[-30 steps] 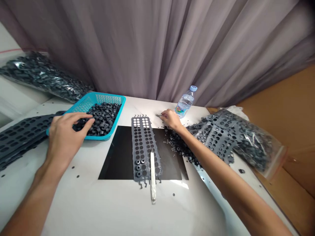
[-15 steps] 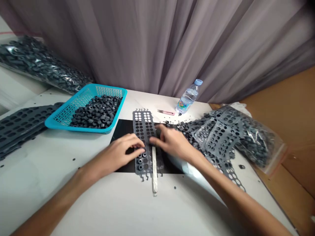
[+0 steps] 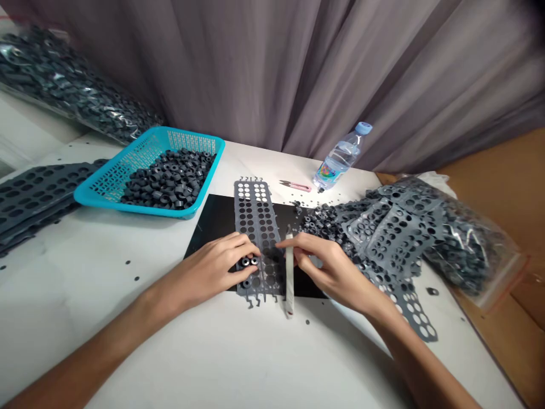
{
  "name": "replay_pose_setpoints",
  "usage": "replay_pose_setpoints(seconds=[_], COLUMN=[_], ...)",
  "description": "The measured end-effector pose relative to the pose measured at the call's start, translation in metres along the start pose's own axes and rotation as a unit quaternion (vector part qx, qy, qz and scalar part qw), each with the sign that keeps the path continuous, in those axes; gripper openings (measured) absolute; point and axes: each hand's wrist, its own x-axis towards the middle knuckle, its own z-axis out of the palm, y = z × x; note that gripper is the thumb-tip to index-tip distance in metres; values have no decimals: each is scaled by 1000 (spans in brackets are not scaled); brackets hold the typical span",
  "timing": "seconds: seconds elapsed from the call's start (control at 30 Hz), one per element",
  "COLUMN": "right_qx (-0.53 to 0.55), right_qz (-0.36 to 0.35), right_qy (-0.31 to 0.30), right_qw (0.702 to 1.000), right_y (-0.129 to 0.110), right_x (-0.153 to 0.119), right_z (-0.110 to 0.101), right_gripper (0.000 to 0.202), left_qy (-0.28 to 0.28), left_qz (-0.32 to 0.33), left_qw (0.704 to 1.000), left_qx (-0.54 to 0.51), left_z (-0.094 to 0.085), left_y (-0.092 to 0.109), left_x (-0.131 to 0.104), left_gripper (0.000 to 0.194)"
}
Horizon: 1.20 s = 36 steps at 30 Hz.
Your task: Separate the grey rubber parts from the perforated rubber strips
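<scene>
A dark grey rubber sheet (image 3: pixel 258 213) with rows of round holes lies lengthwise over a black mat (image 3: pixel 213 221). Fingers curled, my left hand (image 3: pixel 227 258) rests on its near left part. Small grey rings (image 3: pixel 246 262) show between that thumb and forefinger; another ring (image 3: pixel 247 283) is just below the thumb. My right hand (image 3: pixel 326 261) is closed around a thin tool with a white-wrapped handle (image 3: pixel 290 284), held nearly upright at the sheet's right edge. Its dark tip shows above the fingers, and the right forefinger reaches onto the sheet.
A blue basket (image 3: pixel 128 207) of grey rings stands at left, beside stacked perforated sheets (image 3: pixel 34 193) and a full plastic bag (image 3: pixel 72 85). At right lie loose rings, punched sheets (image 3: pixel 392 233) and another bag (image 3: pixel 472 255). Pink snips (image 3: pixel 296 186) and a water bottle (image 3: pixel 340 159) sit behind.
My right hand and the white-handled tool have shifted right, off the sheet's middle to its edge. Rings now show within my left hand's pinch. The whole view has also shifted slightly.
</scene>
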Motion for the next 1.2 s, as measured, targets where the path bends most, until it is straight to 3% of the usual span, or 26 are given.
replay_pose_setpoints(seconds=[0.1,0.2,0.27,0.47,0.6,0.7,0.83,1.2], right_qx=[-61,-134,-104,75,241,311,342,341], right_qz=[-53,-75,-60,19,146,173,178,187], right_qy=[24,108,148,91,71,72,86,69], right_qw=[996,982,982,993,957,932,919,919], right_y=[13,22,21,3,1,3,4,1], right_x=[-7,-9,-8,-5,-3,0,3,3], right_z=[-1,10,21,41,52,60,66,69], right_gripper=[25,8,13,21,20,23,21,18], left_qy=[15,36,55,92,57,37,31,21], left_qz=[-27,-65,-95,-117,-81,-63,-46,-29], left_qw=[998,990,981,976,986,989,992,995], left_qx=[-51,-117,-162,-159,-136,-128,-110,-96], left_z=[0,-5,-10,-16,-10,-6,-4,-4], left_y=[-1,-2,-1,0,2,3,2,1], left_x=[0,2,3,5,6,5,3,1], left_gripper=[17,17,24,23,20,18,19,21])
